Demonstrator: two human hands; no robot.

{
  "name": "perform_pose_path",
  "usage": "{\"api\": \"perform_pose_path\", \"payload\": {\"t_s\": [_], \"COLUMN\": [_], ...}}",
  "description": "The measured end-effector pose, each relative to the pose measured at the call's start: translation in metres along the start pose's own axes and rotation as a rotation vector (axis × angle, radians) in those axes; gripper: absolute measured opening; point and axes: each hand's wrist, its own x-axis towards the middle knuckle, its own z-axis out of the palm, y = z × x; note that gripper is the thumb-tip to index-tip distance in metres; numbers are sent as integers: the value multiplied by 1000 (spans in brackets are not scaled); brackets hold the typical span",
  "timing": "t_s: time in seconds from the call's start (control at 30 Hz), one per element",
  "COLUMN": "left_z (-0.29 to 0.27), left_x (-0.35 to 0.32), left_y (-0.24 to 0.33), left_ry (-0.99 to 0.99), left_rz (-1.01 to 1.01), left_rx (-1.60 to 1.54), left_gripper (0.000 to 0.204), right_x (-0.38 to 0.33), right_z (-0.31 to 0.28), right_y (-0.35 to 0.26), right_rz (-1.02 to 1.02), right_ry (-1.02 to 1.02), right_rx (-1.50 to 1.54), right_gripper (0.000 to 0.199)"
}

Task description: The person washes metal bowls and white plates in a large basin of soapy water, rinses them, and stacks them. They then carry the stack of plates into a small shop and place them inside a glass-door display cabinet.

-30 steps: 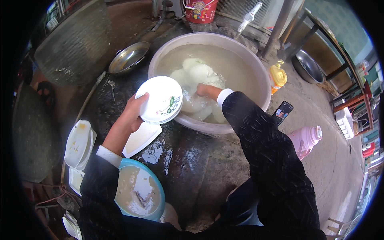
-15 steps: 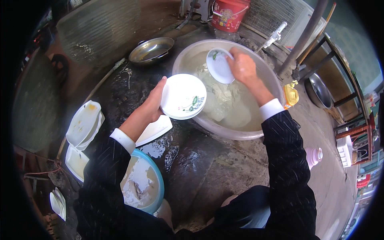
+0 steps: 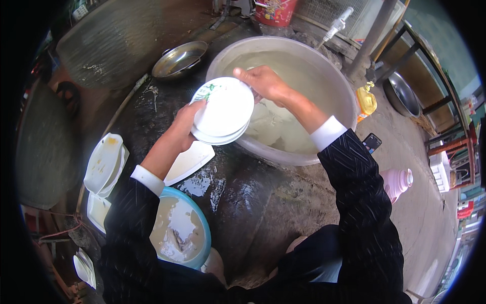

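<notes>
My left hand [image 3: 178, 125] grips a small stack of white plates [image 3: 223, 112] by the left side. The top plate carries a green pattern near its upper left edge. At the stack's upper right edge, my right hand [image 3: 266, 83] closes on the top plate, its thumb at the rim and the other fingers partly hidden. Both hands are over the left edge of a big pale basin [image 3: 293, 158] of cloudy water, where whitish shapes show under the surface. Below the stack, a white angular dish [image 3: 190, 163] lies on the wet ground, partly hidden by my left arm.
A blue-rimmed tub [image 3: 206, 228] of murky water stands near my left knee. Soiled white dishes [image 3: 104, 164] lie at left, a metal pan [image 3: 179, 60] beyond. Right of the basin are a yellow bottle [image 3: 366, 100], a phone [image 3: 372, 142] and a pink flask [image 3: 396, 181].
My right hand has moved left from over the basin, bringing its plate to the stack in my left hand. The stack has shifted slightly up and left in view.
</notes>
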Motion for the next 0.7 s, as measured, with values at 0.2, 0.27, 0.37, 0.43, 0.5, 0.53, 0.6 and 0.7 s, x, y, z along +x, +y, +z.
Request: {"api": "perform_pose_path", "payload": {"t_s": [0.2,0.27,0.37,0.43,0.5,0.53,0.6,0.7], "left_z": [-14,-20,-26,-25,-23,-21,-18,-13], "left_x": [7,9,13,13,11,10,6,3], "left_y": [-11,-12,-11,-10,-9,-8,-6,-5], "left_ry": [-6,-17,-92,-63,-104,-111,-88,-81], "left_rz": [19,4,-24,-31,-19,-17,-18,-20], "left_rx": [-32,-93,-97,-84,-71,-66,-57,-65], "left_gripper": [56,49,53,54,55,55,55,55], "right_x": [44,46,55,55,54,53,50,48], "right_z": [-63,-73,-78,-72,-65,-61,-54,-48], "right_y": [111,168,221,234,232,228,222,217], "right_rz": [303,324,422,344,287,298,290,276], "right_ry": [77,84,20,3,-27,-41,-53,-70], "right_rx": [-609,-769,-789,-830,-721,-750,-799,-852], "right_gripper": [64,58,55,61,51,49,44,38]}}
